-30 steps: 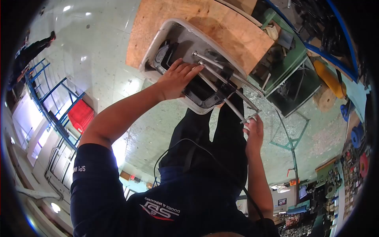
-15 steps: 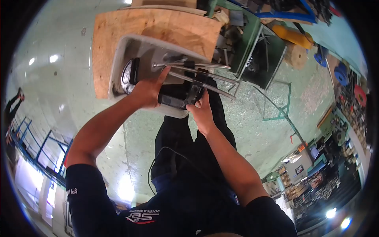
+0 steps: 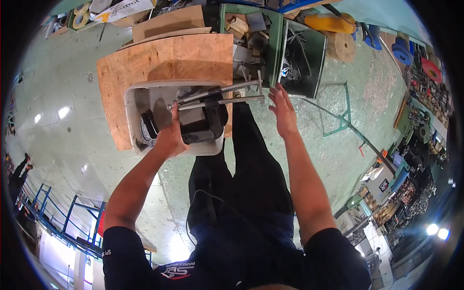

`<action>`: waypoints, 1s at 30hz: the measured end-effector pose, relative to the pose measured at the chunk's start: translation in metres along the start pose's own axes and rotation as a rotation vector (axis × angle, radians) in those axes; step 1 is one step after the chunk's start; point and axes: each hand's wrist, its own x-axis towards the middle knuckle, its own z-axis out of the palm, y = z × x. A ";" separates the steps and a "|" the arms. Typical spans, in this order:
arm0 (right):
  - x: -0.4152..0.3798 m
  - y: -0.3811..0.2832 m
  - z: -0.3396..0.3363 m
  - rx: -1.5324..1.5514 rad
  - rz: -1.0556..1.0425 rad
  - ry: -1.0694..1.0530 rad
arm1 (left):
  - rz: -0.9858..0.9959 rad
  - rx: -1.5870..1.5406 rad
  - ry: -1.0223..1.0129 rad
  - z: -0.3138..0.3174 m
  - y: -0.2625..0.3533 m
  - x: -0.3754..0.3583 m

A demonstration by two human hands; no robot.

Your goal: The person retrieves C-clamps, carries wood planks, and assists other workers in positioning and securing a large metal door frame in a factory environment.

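Black C-clamps (image 3: 207,131) with long silver threaded screws lie partly over a grey-white plastic tub (image 3: 130,113), their screw ends sticking out past its right side. My left hand (image 3: 170,137) grips the clamps' frame at its left end, with the index finger extended up to the screw tips. Off to the right, my right hand (image 3: 284,110) is raised with nothing in it, its fingers apart, close to the T-handles of the screws. Another black and silver item (image 3: 149,126) sits inside the tub at the left.
The tub rests on a plywood board (image 3: 116,72). Behind stand a green bin (image 3: 251,43) of scraps and a dark open container (image 3: 302,60). A yellow roll (image 3: 328,22) lies at the back right. A person (image 3: 18,179) stands far left.
My right hand has let go of the clamps and moved right, opening. My left hand still holds them. The view has shifted, so the tub appears lower and further left.
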 end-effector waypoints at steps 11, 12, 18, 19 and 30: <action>0.039 -0.031 0.015 -0.376 0.112 -0.333 | 0.026 0.040 0.113 0.021 -0.006 0.014; 0.038 -0.036 0.016 -0.381 0.115 -0.333 | 0.037 0.091 0.139 0.025 -0.009 0.014; 0.046 -0.047 0.018 -0.541 0.234 -0.325 | 0.049 0.078 0.165 0.026 -0.007 0.014; 0.047 -0.046 0.016 -0.439 0.290 -0.307 | 0.048 0.078 0.168 0.024 -0.005 0.013; 0.085 -0.035 0.040 0.129 0.463 -0.500 | 0.182 0.075 0.286 0.041 -0.024 0.013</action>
